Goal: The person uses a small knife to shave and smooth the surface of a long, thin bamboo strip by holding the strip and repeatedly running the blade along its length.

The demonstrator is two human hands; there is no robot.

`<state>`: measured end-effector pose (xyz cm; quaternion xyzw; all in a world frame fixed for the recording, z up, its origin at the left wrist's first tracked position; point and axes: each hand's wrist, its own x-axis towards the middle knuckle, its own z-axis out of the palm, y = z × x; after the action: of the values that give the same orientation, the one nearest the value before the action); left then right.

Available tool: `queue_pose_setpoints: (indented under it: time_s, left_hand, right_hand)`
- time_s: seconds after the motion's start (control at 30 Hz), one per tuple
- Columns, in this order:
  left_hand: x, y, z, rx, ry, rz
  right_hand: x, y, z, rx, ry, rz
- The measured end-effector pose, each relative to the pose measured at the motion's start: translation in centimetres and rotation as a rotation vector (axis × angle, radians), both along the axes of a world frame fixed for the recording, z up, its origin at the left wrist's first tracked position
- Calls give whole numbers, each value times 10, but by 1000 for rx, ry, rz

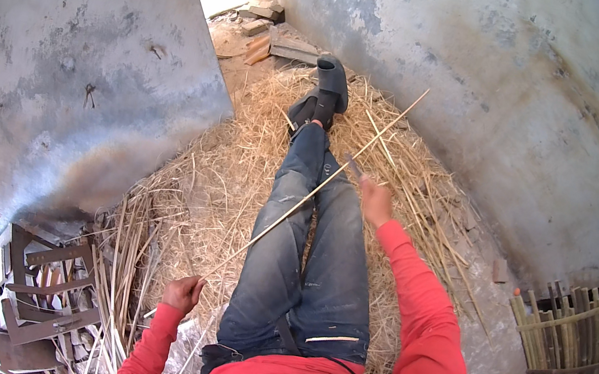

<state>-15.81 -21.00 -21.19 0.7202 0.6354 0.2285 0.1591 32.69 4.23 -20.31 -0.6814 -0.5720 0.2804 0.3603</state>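
Observation:
A long, thin cane strip (pixel 286 217) runs slantwise over my outstretched legs, from beside my left hip to beyond my knees on the right. Its near end is pinched in my closed left hand (pixel 183 293). My right hand (pixel 376 202), beside my right knee, is closed around the handle of a knife (pixel 353 166). The knife's blade meets the strip, or lies very near it; the exact contact is too small to make out. A short pale sliver (pixel 333 339) rests on my lap. My shoes (pixel 331 84) are crossed on the shavings.
Shavings (pixel 239 164) cover the floor around my legs. Long strips lie in a pile (pixel 434 219) at right and another (pixel 128 261) at left. A metal frame (pixel 49 287) stands lower left, a slatted basket (pixel 576 344) lower right. Walls (pixel 494 85) rise on both sides; bricks (pixel 261 20) lie beyond my feet.

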Motion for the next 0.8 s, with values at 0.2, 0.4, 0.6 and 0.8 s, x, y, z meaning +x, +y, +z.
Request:
queue_pose_setpoints:
  time_s: [0.2,0.4,0.6,0.8]
  left_hand:
    - [-14,-12,4,-15,57,14]
    - [-16,-3,5,-35,35,39]
    - [-1,13,12,-10,-16,6]
    - [-6,2,3,16,21,-29]
  right_hand:
    - [-2,-7,19,2,40,79]
    - [-17,-15,5,106,-99,196]
    - [-16,-14,-27,117,28,76]
    - [-19,-25,-8,-32,156,101]
